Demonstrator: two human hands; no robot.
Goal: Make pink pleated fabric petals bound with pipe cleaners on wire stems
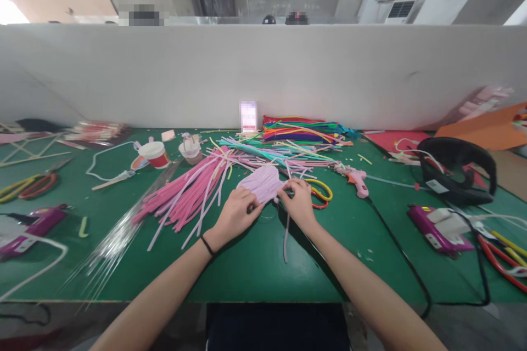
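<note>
Between my hands is a lilac piece of side-by-side pipe cleaners (262, 180), rounded at its far end. My left hand (240, 209) grips its near left edge, thumb and fingers pinched together. At its right edge my right hand (297, 200) pinches a lilac pipe cleaner; the fingertips partly hide the spot. One loose pipe cleaner end (285, 244) hangs down below the right fingers onto the table. Yellow-and-red scissors (323, 189) lie just beyond my right hand. Left of the piece spreads a bundle of pink pipe cleaners (181, 192).
The green table (255, 279) carries multicoloured pipe cleaners (304, 130) at the back, near a propped phone (248, 117). A pink glue gun (357, 180) trails its black cord rightward. Thin wires (119, 238), a paper cup (154, 154), purple power strips (440, 230) and a black headband-like object (457, 170) flank the middle.
</note>
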